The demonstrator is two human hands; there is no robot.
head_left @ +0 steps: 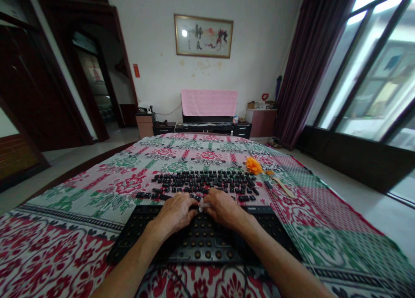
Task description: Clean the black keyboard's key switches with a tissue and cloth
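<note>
A black keyboard base [207, 242] with its keycaps off lies on the bed before me, rows of small round key posts showing. Both hands are close together above its far edge. My left hand [178, 211] has its fingers pinched around something dark and small, apparently a keycap. In the fingers of my right hand [223, 207] is a small whitish, crumpled piece, like a tissue [201, 205], which meets the left fingertips. Just beyond the base, loose black keycaps [204, 179] are laid out in rows; my hands hide some of the nearest ones.
An orange puffy flower-like thing [253, 165] and a flat brush with a pale handle [282, 185] lie right of the keycaps. A patterned cover [129, 183] spreads beneath everything. A cable [177, 276] runs from the keyboard's near side. A low cabinet [240, 128] stands beyond.
</note>
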